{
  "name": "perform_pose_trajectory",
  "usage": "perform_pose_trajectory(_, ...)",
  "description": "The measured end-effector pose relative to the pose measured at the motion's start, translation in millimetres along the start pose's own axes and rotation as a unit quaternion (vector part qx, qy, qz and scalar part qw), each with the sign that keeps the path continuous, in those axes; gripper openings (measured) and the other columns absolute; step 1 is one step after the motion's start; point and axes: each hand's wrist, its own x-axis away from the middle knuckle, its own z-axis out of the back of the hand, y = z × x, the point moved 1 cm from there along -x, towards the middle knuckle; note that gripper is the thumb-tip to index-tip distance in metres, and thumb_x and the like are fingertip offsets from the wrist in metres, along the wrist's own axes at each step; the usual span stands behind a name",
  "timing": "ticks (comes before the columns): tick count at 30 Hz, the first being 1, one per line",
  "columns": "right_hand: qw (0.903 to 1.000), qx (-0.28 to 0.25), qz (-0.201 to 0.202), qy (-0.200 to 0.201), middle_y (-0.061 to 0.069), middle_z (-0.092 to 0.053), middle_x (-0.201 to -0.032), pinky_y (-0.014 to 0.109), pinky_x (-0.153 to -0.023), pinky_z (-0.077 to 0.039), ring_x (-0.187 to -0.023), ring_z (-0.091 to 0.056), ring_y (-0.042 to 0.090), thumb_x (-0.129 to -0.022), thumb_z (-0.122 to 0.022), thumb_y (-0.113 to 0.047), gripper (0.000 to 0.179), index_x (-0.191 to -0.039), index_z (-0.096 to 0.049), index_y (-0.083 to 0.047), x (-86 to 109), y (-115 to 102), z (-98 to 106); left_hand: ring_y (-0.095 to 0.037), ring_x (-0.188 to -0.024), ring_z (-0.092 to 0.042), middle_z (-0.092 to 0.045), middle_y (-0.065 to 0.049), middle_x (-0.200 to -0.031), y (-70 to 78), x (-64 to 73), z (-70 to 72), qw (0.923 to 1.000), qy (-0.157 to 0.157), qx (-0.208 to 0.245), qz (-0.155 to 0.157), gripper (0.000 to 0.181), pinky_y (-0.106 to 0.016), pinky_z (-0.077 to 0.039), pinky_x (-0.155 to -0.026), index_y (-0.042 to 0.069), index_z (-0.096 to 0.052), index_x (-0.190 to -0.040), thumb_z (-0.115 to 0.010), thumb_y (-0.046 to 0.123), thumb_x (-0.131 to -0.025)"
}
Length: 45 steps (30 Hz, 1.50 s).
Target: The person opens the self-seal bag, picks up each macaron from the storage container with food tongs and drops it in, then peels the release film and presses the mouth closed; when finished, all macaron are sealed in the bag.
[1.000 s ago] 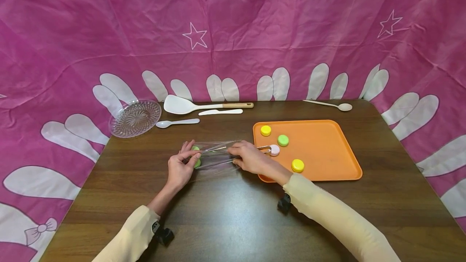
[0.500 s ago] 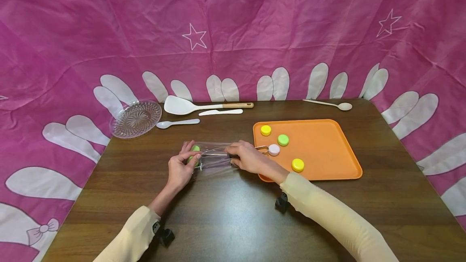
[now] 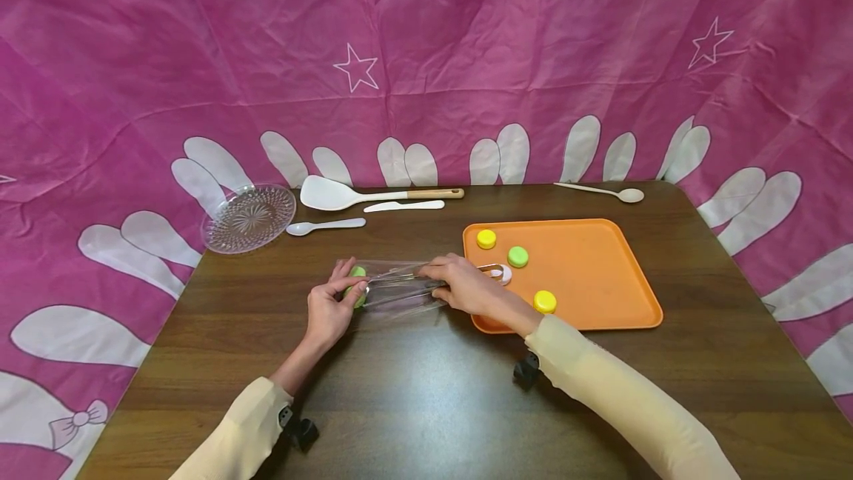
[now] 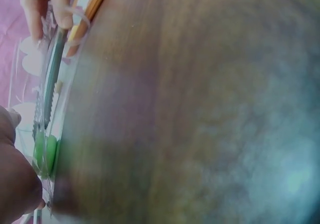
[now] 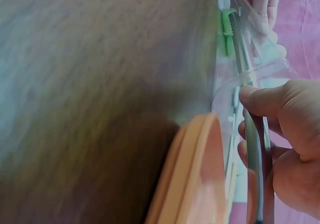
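Dark wood tabletop [image 3: 400, 406] — beneath both hands.

Orange serving tray [image 3: 593, 276]; just beyond the right hand, its near edge under that forearm.

Clear cut-pattern plate [image 3: 249, 217]; beyond the left hand, off its outer side.

White spatula with wooden handle [image 3: 383, 196]; beyond both hands, well apart from them.

Metal serrated-tip tongs [image 5: 253, 144]; toothed ends inside the bag toward the left hand, looped end over the tray past the right. Whether the teeth grip anything cannot be told.

Clear plastic bag [image 3: 406, 307]; stretched between the hands, mouth toward the right. Counsel: hold the film taut and the tongs level with its length, lest the teeth snag.

Left hand [image 3: 333, 302]; thumb and forefinger pinching the bag near its filled end. A light, firm pinch should stop the film riding along with the metal.

Right hand [image 3: 463, 286]; gripping the tongs, thumb against one arm, fingers opposite. Measured pressure would suit, enough parting to clear the contents without straining the mouth.

Two green macarons [image 5: 227, 31]; in the bag, beside the left fingertips.

Pale pink macaron [image 3: 506, 275]; on the tray by the looped end — easily knocked, so a low swing there is best avoided.
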Motion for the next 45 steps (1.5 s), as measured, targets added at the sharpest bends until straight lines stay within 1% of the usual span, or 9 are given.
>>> perform_pose_trajectory(13,0.9996,0.003,-0.026,0.009,0.012,-0.066,-0.111,0.034,-0.081,-0.053,-0.093,-0.059,0.023,-0.087,-0.075,0.002,0.037,-0.123,-0.067,0.002,35.1,11.6,30.1,-0.048,-0.131,-0.045,-0.062,-0.028,-0.125,2.0,0.2,-0.4,0.9998,-0.007,0.016,0.001,0.008,-0.050,-0.033,-0.110,-0.012,-0.075,-0.092,-0.074,-0.011,-0.084)
perform_pose_trajectory(17,0.9994,0.004,-0.026,0.024,0.012,-0.065,-0.109,0.039,-0.082,-0.051,-0.092,-0.057,0.024,-0.085,-0.075,0.006,0.040,-0.124,-0.068,0.000,52.5,19.1,44.3,-0.052,-0.129,-0.045,-0.060,-0.034,-0.123,22.6,0.3,1.1,0.9999,-0.009,0.014,0.002,0.008,-0.054,-0.033,-0.109,-0.017,-0.072,-0.092,-0.071,-0.015,-0.084)
perform_pose_trajectory(21,0.9984,0.008,-0.047,0.031,0.013,-0.063,-0.104,0.041,-0.082,-0.049,-0.092,-0.054,0.026,-0.084,-0.074,0.009,0.046,-0.128,-0.067,-0.003,72.5,28.4,60.8,-0.054,-0.128,-0.044,-0.058,-0.037,-0.122,43.4,0.3,2.9,0.9999,-0.013,0.006,0.007,0.008,-0.055,-0.033,-0.108,-0.020,-0.070,-0.092,-0.070,-0.016,-0.085)
perform_pose_trajectory(25,0.9954,0.016,-0.091,0.025,0.015,-0.058,-0.104,0.038,-0.076,-0.047,-0.089,-0.050,0.026,-0.084,-0.069,0.014,0.055,-0.135,-0.063,-0.007,93.5,40.3,78.0,-0.053,-0.129,-0.045,-0.059,-0.037,-0.122,46.4,0.9,2.7,0.9998,-0.013,0.003,0.012,0.008,-0.055,-0.032,-0.109,-0.019,-0.071,-0.092,-0.070,-0.015,-0.085)
perform_pose_trajectory(28,0.9918,0.032,-0.122,0.022,0.015,-0.056,-0.105,0.040,-0.077,-0.048,-0.089,-0.049,0.026,-0.083,-0.066,0.016,0.060,-0.137,-0.062,-0.010,109.2,48.2,89.9,-0.053,-0.129,-0.045,-0.059,-0.036,-0.122,43.0,0.8,1.9,0.9999,-0.010,0.005,0.010,0.008,-0.055,-0.032,-0.109,-0.018,-0.071,-0.091,-0.070,-0.015,-0.084)
perform_pose_trajectory(30,0.9900,0.043,-0.132,0.024,0.014,-0.056,-0.104,0.042,-0.078,-0.048,-0.090,-0.049,0.027,-0.083,-0.066,0.016,0.061,-0.137,-0.061,-0.011,119.6,53.3,96.4,-0.053,-0.129,-0.045,-0.059,-0.035,-0.122,33.5,0.3,0.6,0.9999,-0.006,0.010,0.006,0.007,-0.055,-0.032,-0.109,-0.017,-0.072,-0.091,-0.071,-0.015,-0.084)
perform_pose_trajectory(36,0.9908,0.067,-0.105,0.053,0.011,-0.054,-0.095,0.039,-0.073,-0.044,-0.086,-0.048,0.025,-0.077,-0.065,0.023,0.063,-0.134,-0.063,-0.005,147.7,65.1,109.4,-0.048,-0.130,-0.046,-0.062,-0.028,-0.124,6.8,-0.8,-1.4,0.9999,-0.001,0.012,0.011,0.007,-0.049,-0.033,-0.111,-0.011,-0.075,-0.091,-0.073,-0.012,-0.085)
perform_pose_trajectory(40,0.9896,0.092,-0.079,0.077,0.009,-0.053,-0.090,0.035,-0.066,-0.040,-0.082,-0.048,0.023,-0.071,-0.065,0.025,0.064,-0.129,-0.064,-0.003,162.1,72.1,114.2,-0.046,-0.131,-0.047,-0.063,-0.026,-0.125,2.2,-0.7,-1.1,0.9998,-0.001,0.017,0.009,0.007,-0.046,-0.033,-0.111,-0.010,-0.076,-0.091,-0.074,-0.011,-0.085)
perform_pose_trajectory(45,0.9854,0.105,-0.118,0.064,0.008,-0.054,-0.095,0.036,-0.061,-0.034,-0.086,-0.050,0.027,-0.073,-0.066,0.022,0.065,-0.131,-0.064,-0.008,177.4,79.7,119.8,-0.045,-0.131,-0.047,-0.063,-0.026,-0.125,2.9,-0.8,-0.7,0.9998,0.001,0.017,0.010,0.007,-0.046,-0.034,-0.111,-0.010,-0.076,-0.091,-0.073,-0.011,-0.085)
